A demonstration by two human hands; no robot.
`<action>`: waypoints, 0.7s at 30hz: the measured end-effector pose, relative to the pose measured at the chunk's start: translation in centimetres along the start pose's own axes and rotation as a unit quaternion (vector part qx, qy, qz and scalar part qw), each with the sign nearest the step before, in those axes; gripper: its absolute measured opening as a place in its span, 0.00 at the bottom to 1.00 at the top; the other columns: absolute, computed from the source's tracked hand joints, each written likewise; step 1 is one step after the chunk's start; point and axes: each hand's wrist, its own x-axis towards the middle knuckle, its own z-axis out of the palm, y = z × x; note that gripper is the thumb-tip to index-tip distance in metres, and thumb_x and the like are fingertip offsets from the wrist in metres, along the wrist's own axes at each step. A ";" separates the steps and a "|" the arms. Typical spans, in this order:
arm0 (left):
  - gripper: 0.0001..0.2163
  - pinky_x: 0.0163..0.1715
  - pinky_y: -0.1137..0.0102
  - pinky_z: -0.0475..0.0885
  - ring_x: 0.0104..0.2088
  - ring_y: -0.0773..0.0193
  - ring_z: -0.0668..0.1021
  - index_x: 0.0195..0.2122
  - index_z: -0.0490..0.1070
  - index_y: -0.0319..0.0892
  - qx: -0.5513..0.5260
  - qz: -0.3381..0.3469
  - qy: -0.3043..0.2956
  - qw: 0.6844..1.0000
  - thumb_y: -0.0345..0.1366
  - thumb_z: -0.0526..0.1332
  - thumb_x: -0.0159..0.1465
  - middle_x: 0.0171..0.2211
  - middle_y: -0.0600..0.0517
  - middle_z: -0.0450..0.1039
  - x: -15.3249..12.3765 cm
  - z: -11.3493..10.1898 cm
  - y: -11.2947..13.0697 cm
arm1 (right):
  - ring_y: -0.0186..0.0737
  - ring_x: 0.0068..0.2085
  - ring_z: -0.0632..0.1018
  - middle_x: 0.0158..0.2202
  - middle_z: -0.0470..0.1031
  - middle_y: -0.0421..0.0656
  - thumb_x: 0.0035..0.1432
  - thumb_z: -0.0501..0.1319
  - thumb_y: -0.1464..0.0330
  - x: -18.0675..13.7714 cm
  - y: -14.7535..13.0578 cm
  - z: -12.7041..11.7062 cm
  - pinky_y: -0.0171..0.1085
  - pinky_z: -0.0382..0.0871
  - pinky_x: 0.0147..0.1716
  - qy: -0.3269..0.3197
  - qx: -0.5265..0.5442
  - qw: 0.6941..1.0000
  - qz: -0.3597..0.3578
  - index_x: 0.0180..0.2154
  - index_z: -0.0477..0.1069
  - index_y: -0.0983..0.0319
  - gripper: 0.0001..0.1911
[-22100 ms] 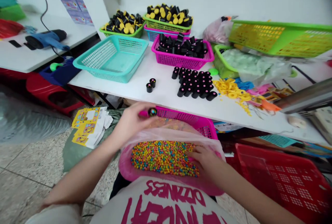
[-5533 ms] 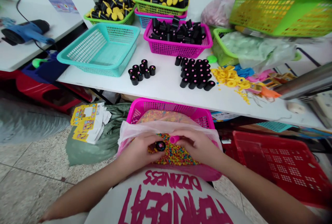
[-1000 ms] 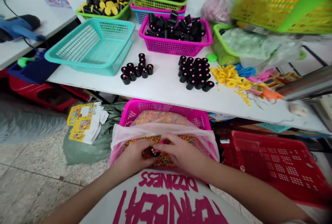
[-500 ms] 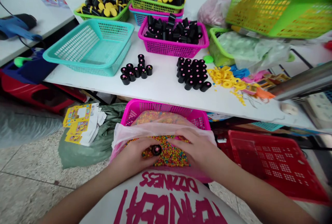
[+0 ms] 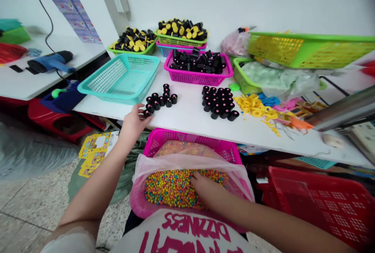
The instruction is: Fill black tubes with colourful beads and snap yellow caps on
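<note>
My left hand (image 5: pixel 135 122) reaches to the table's front edge, its fingers closed around a small black cylinder (image 5: pixel 147 113) with a pink centre. That piece is at the near-left end of a loose group of similar black cylinders (image 5: pixel 161 100). My right hand (image 5: pixel 203 188) is down among small multicoloured beads (image 5: pixel 166 188), most of its fingers buried, so their grip is hidden. The beads fill a translucent plastic bag (image 5: pixel 234 171) set in a pink basket (image 5: pixel 149 143) against my lap. A second, tighter block of black cylinders (image 5: pixel 218 102) stands upright farther right.
Behind are a turquoise basket (image 5: pixel 134 98), a magenta basket (image 5: pixel 196 77) of black cylinders and green baskets (image 5: pixel 181 42) of yellow-capped ones. Yellow rings (image 5: pixel 252 106) lie right, near a metal pole (image 5: pixel 345 108). A red crate (image 5: pixel 322 182) sits low right; a blue heat gun (image 5: pixel 49 63) lies left.
My left hand has moved from over the beads up and left to the table, carrying a black cylinder. My right hand has sunk deeper into the beads. The view has tilted up.
</note>
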 end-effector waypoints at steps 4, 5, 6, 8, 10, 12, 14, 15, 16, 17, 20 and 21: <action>0.23 0.35 0.65 0.75 0.36 0.53 0.82 0.48 0.61 0.38 0.035 -0.004 0.017 0.999 0.36 0.69 0.55 0.35 0.43 0.79 0.8 1.0 -0.3 | 0.43 0.42 0.76 0.45 0.72 0.52 0.50 0.56 0.81 1.7 -0.1 1.0 0.38 0.69 0.43 0.016 0.028 0.998 -0.047 0.43 0.72 0.66 0.18; 0.23 0.34 0.63 0.75 0.36 0.50 0.82 0.48 0.61 0.37 0.061 -0.004 0.020 0.998 0.37 0.69 0.55 0.34 0.42 0.78 0.7 1.0 -0.2 | 0.44 0.43 0.75 0.44 0.73 0.51 0.51 0.56 0.81 2.0 -0.1 1.2 0.37 0.68 0.44 0.017 0.029 0.998 -0.060 0.42 0.73 0.66 0.16; 0.23 0.33 0.62 0.75 0.35 0.48 0.82 0.47 0.60 0.37 0.091 0.001 0.023 0.996 0.38 0.69 0.55 0.33 0.42 0.78 0.5 1.1 0.2 | 0.45 0.45 0.74 0.42 0.73 0.51 0.51 0.55 0.82 2.1 -0.1 1.3 0.37 0.68 0.45 0.019 0.031 0.997 -0.071 0.40 0.73 0.66 0.15; 0.22 0.34 0.59 0.75 0.35 0.46 0.81 0.46 0.60 0.36 0.141 0.038 0.028 0.989 0.39 0.67 0.58 0.34 0.39 0.77 0.0 1.3 1.6 | 0.46 0.47 0.73 0.41 0.73 0.52 0.52 0.53 0.82 2.3 0.1 1.2 0.37 0.67 0.45 0.020 0.041 0.996 -0.083 0.39 0.73 0.67 0.15; 0.17 0.38 0.59 0.75 0.38 0.48 0.81 0.45 0.61 0.37 0.146 0.106 0.015 0.983 0.37 0.65 0.61 0.37 0.39 0.76 -0.4 1.8 3.8 | 0.45 0.44 0.74 0.43 0.73 0.53 0.52 0.54 0.81 2.2 0.3 1.0 0.36 0.68 0.42 0.022 0.069 0.994 -0.078 0.40 0.73 0.68 0.15; 0.13 0.43 0.60 0.74 0.42 0.51 0.79 0.46 0.62 0.37 0.127 0.165 -0.009 0.978 0.34 0.63 0.63 0.41 0.39 0.75 -0.3 2.9 6.7 | 0.43 0.42 0.75 0.45 0.72 0.53 0.52 0.55 0.80 2.0 0.6 0.7 0.35 0.67 0.40 0.025 0.099 0.992 -0.080 0.41 0.73 0.68 0.15; 0.17 0.48 0.58 0.73 0.47 0.50 0.77 0.50 0.62 0.35 0.144 0.171 -0.019 0.975 0.32 0.62 0.63 0.49 0.35 0.72 0.2 4.4 9.2 | 0.42 0.42 0.75 0.45 0.72 0.52 0.51 0.56 0.79 1.8 0.8 0.4 0.34 0.66 0.39 0.029 0.118 0.989 -0.089 0.41 0.73 0.67 0.15; 0.20 0.49 0.56 0.72 0.50 0.47 0.75 0.53 0.61 0.33 0.168 0.152 -0.014 0.974 0.32 0.62 0.62 0.55 0.32 0.67 0.4 5.2 10.1 | 0.42 0.42 0.75 0.44 0.73 0.51 0.51 0.56 0.80 1.8 0.8 0.4 0.33 0.66 0.39 0.030 0.122 0.988 -0.092 0.41 0.73 0.66 0.15; 0.23 0.50 0.53 0.71 0.53 0.43 0.73 0.56 0.59 0.32 0.194 0.131 -0.009 0.972 0.33 0.63 0.62 0.59 0.28 0.61 0.6 6.0 10.5 | 0.42 0.42 0.75 0.44 0.73 0.51 0.50 0.55 0.80 1.7 0.9 0.4 0.33 0.65 0.38 0.033 0.126 0.987 -0.091 0.41 0.73 0.66 0.16; 0.25 0.50 0.50 0.71 0.55 0.40 0.71 0.58 0.58 0.32 0.215 0.117 -0.009 0.969 0.35 0.63 0.62 0.63 0.28 0.56 0.7 6.6 10.7 | 0.42 0.42 0.76 0.44 0.73 0.51 0.50 0.55 0.80 1.7 0.9 0.4 0.33 0.65 0.38 0.035 0.130 0.987 -0.088 0.41 0.73 0.66 0.16; 0.24 0.49 0.44 0.69 0.60 0.35 0.64 0.61 0.60 0.40 0.233 0.167 -0.051 0.957 0.41 0.59 0.65 0.67 0.35 0.52 0.5 7.9 9.3 | 0.42 0.41 0.76 0.43 0.74 0.50 0.50 0.55 0.81 1.6 1.1 0.6 0.33 0.64 0.38 0.045 0.140 0.986 -0.081 0.39 0.74 0.66 0.16; 0.22 0.49 0.42 0.69 0.60 0.34 0.62 0.60 0.62 0.43 0.232 0.196 -0.066 0.951 0.41 0.58 0.66 0.67 0.38 0.53 0.3 8.1 8.6 | 0.42 0.42 0.76 0.42 0.74 0.51 0.49 0.55 0.81 1.6 1.2 0.6 0.33 0.64 0.38 0.046 0.142 0.985 -0.082 0.39 0.74 0.66 0.15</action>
